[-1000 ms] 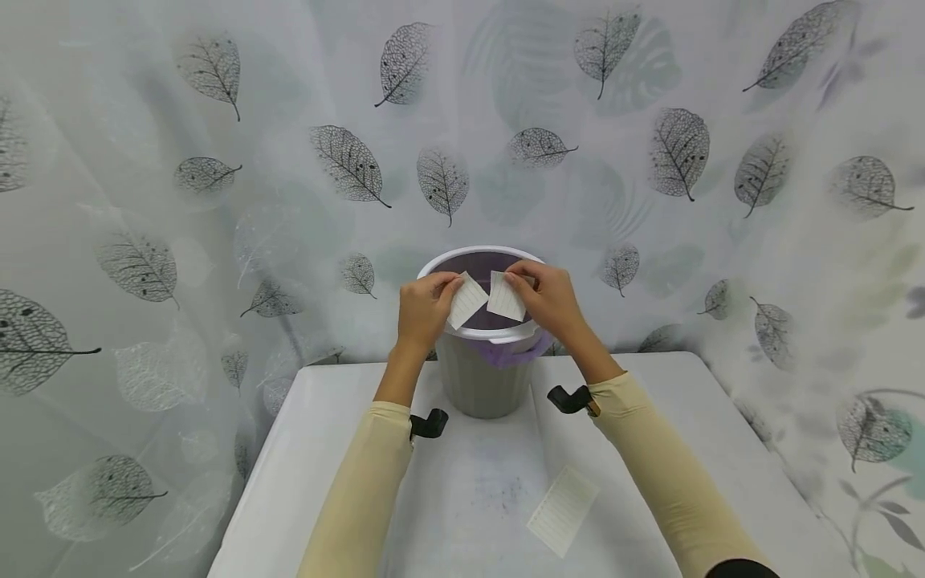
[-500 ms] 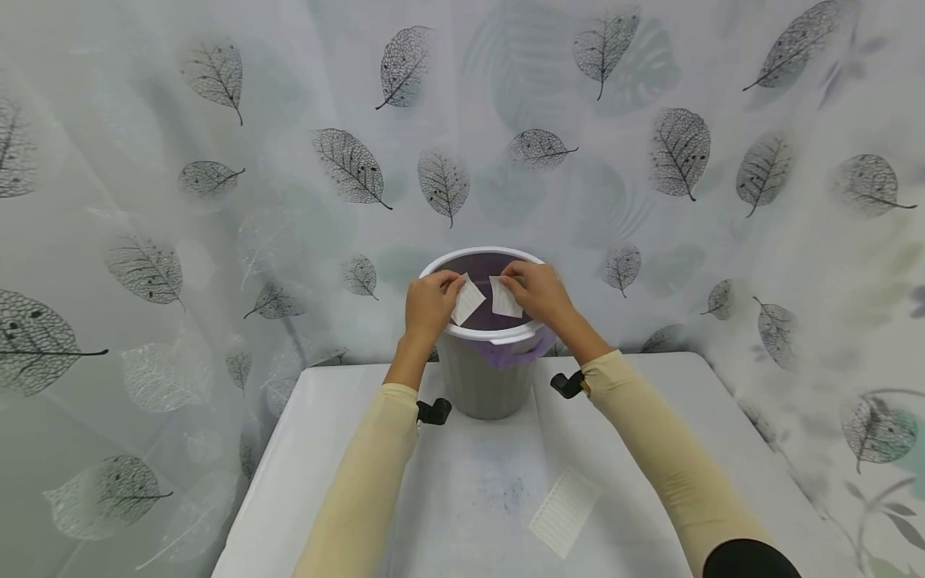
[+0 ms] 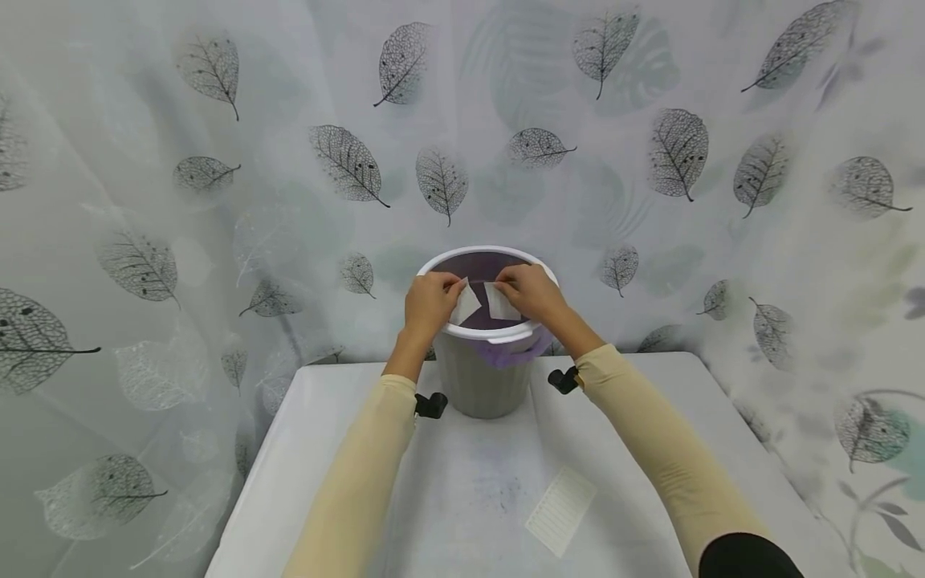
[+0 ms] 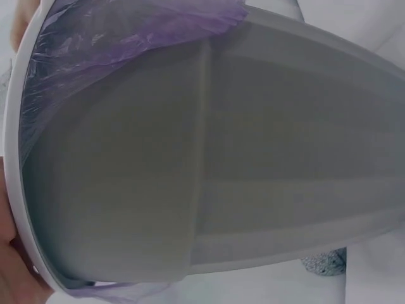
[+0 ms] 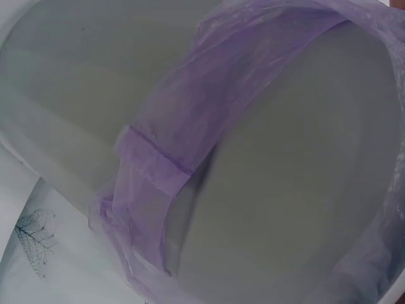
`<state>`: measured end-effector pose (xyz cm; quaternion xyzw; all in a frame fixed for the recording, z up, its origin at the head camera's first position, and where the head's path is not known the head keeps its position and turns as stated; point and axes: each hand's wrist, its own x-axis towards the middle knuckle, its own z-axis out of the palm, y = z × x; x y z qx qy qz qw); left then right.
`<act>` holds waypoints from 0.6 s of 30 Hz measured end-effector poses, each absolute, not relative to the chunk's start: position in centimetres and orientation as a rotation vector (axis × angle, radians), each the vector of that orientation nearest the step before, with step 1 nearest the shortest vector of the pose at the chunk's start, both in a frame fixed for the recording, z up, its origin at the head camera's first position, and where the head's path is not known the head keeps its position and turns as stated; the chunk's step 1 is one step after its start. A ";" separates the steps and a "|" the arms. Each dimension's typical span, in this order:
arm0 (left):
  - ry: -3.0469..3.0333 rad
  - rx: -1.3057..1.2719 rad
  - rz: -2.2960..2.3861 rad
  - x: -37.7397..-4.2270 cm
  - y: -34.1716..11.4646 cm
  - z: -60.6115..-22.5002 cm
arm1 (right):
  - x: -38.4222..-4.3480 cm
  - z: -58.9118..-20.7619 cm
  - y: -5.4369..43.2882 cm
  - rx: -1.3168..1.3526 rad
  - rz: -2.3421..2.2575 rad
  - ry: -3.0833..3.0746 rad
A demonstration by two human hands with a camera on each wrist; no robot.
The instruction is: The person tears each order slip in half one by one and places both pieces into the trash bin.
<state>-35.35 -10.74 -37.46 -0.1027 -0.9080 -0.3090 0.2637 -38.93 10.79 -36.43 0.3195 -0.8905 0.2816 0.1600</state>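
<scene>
Over the mouth of a grey bin (image 3: pixel 482 377) with a white rim, my left hand (image 3: pixel 426 305) pinches a small white piece of lined paper (image 3: pixel 466 307) between thumb and fingertips. The right hand (image 3: pixel 536 294) pinches a second piece of paper (image 3: pixel 503 305). Both pieces hang apart, just inside the rim, against the dark interior. A purple bin bag (image 5: pixel 209 95) lines the bin and folds over its outside. In the left wrist view the bin wall (image 4: pixel 304 139) fills most of the picture, and part of the left hand (image 4: pixel 19 272) shows at the rim.
A lined sheet of paper (image 3: pixel 561 510) lies on the white table (image 3: pixel 462 490), in front of the bin and to the right. Directly behind the bin hangs a leaf-patterned curtain (image 3: pixel 491 193). Black wrist mounts (image 3: pixel 431 405) sit at both sleeves.
Both hands keep hold of their paper pieces. The right hand has shifted slightly left and the pieces sit a little lower in the bin's mouth. The sheet on the table stays put.
</scene>
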 end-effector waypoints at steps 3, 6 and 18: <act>-2.491 -0.278 -0.817 -35.3 -10.7 -37.2 | -39.0 -36.4 10.8 0.922 0.794 -2.559; -2.518 -0.286 -0.794 -35.4 -10.7 -37.1 | -39.0 -36.3 10.9 0.918 0.791 -2.583; -2.523 -0.312 -0.758 -34.8 -11.0 -36.7 | -38.3 -36.1 11.6 0.909 0.835 -2.572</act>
